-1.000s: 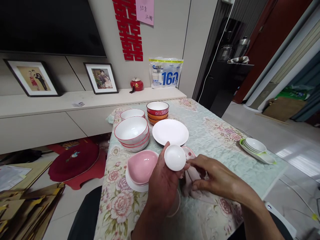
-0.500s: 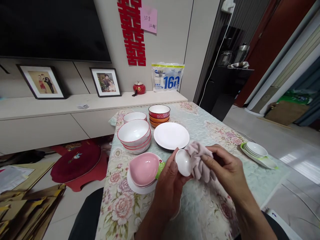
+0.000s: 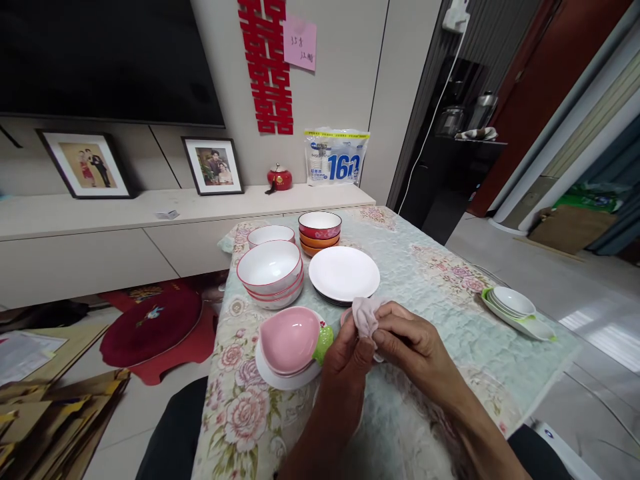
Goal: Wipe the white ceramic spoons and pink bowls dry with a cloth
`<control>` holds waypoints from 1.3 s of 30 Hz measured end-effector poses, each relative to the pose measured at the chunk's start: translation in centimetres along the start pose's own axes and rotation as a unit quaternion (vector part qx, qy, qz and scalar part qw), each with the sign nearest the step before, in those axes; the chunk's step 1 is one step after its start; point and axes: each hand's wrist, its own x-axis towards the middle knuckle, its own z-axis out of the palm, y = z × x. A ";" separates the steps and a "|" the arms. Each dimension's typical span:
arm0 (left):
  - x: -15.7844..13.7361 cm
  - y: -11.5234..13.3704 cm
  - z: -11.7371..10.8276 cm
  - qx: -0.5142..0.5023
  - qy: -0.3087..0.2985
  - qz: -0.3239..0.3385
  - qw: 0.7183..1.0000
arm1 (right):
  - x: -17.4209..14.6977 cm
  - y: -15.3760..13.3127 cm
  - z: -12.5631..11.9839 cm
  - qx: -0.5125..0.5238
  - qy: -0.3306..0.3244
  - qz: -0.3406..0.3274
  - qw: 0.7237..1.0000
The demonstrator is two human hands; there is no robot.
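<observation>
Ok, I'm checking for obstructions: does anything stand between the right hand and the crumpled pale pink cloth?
Nothing visible does: the right hand touches the cloth directly, with the left hand also on it.

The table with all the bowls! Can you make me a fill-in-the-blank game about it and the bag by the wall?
1. A bunched-up ____ is between the left hand and the right hand.
2. The leafy-looking piece beside the pink bowl is coloured ____.
3. The red bowl is stacked on top of bowls coloured ____.
4. The big blue number on the plastic bag is ____.

Missing words: cloth; green; orange; 160.
</observation>
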 end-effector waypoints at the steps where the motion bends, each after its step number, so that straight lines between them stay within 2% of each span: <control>1: 0.0 0.0 0.1 -0.003 0.003 -0.006 1.000 | 0.1 0.0 -0.4 0.004 -0.026 0.003 1.000; 3: 0.0 0.0 0.1 -0.003 0.014 -0.021 1.000 | 0.1 0.2 -0.8 -0.021 -0.067 0.001 0.998; 5: 0.0 -0.1 -0.2 -0.003 0.030 -0.033 0.999 | 0.1 0.4 -0.9 -0.075 -0.076 -0.002 0.994; 10: 0.3 -0.2 -0.4 0.022 0.054 -0.028 0.998 | 0.0 1.2 0.7 -0.192 0.030 0.011 0.981; 13: 0.7 -0.2 0.0 0.038 0.055 -0.033 0.997 | 0.0 2.1 1.3 -0.225 0.085 0.011 0.971; 17: 2.3 -0.2 0.5 0.070 0.028 -0.048 0.996 | 0.1 3.1 0.9 -0.202 0.150 0.024 0.968; 19: 3.4 -0.1 0.4 0.080 -0.001 -0.038 0.996 | 0.3 3.2 0.4 -0.159 0.160 0.039 0.973; 22: 4.2 -0.1 0.1 0.081 -0.003 -0.040 0.996 | 0.6 2.7 -0.1 -0.052 0.116 0.083 0.988; 25: 4.0 -0.1 -0.1 0.046 0.006 -0.063 0.997 | 0.6 2.2 -0.1 0.024 0.085 0.105 0.991; 27: 3.5 -0.1 -0.1 0.010 -0.007 -0.091 0.996 | 0.6 2.3 0.2 0.012 0.121 0.069 0.990; 30: 3.0 -0.2 0.1 -0.017 -0.029 -0.109 0.993 | 0.5 2.8 1.0 -0.086 0.191 -0.032 0.977; 32: 3.0 -0.4 0.1 -0.010 -0.027 -0.102 0.994 | 0.6 3.2 1.3 -0.146 0.208 -0.070 0.964; 35: 3.1 -0.8 -0.4 0.003 -0.019 -0.067 0.998 | 0.7 4.0 1.2 -0.172 0.215 -0.043 0.960; 39: 3.4 -1.3 -1.1 0.009 -0.043 -0.015 0.999 | 0.7 4.7 0.5 -0.104 0.168 0.063 0.978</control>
